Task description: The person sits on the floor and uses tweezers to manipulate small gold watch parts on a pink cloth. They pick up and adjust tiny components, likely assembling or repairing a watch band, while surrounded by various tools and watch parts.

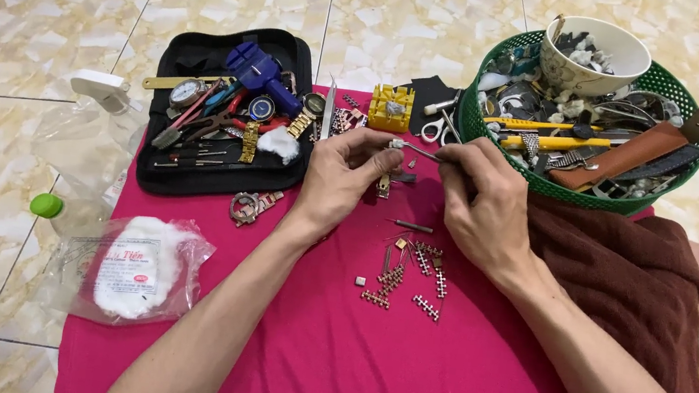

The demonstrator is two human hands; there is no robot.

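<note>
My left hand [342,172] pinches a short piece of metal watch band [384,183] that hangs below my fingertips, over a pink cloth [331,345]. A thin metal pin tool [419,150] sits in my right hand [480,202], its tip touching the top of the band piece. Several loose band links [411,275] and a small pin [412,226] lie on the cloth just below my hands.
An open black tool case [227,110] with a blue tool and watches lies at the left. A yellow holder block [390,108] and scissors [440,128] sit behind. A green basket [590,119] of parts holds a white bowl. A bag of cotton [136,268], a spray bottle [90,138] and a brown towel [625,266] flank the cloth.
</note>
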